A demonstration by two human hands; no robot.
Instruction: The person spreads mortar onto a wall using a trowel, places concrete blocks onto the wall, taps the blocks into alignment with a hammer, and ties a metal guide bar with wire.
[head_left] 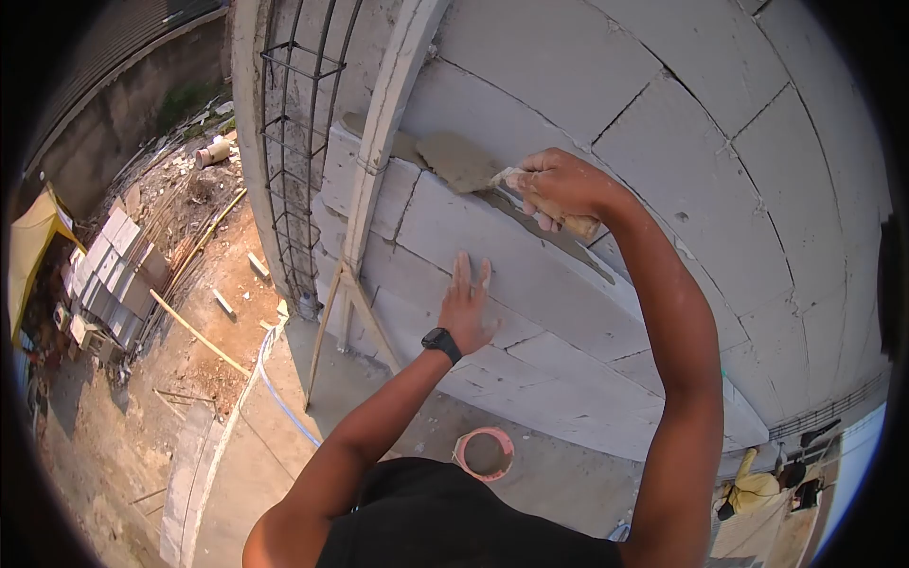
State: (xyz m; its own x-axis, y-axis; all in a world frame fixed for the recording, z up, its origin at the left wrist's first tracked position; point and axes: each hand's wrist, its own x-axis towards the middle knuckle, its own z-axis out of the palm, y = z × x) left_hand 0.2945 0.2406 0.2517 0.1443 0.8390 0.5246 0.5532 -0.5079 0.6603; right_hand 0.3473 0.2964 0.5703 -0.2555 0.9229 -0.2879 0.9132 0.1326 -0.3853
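Note:
My right hand (557, 189) is closed round the wooden handle of a trowel (456, 163), whose blade looks coated in grey mortar. The blade lies along the top edge of a low white block wall (530, 256), close against the taller block wall (521, 85) behind. A strip of wet mortar (559, 237) runs along that top edge, passing below my right hand. My left hand (464, 308), with a black watch on the wrist, rests with fingers spread on the face of the low wall. Nothing is in it.
A pink-rimmed bucket (457, 452) stands on the concrete floor by the wall's foot. At the wall's left end rise a wooden post (379, 123) with braces and a rebar cage (294, 142). Stacked blocks (114, 270) and poles lie on the dirt ground at left.

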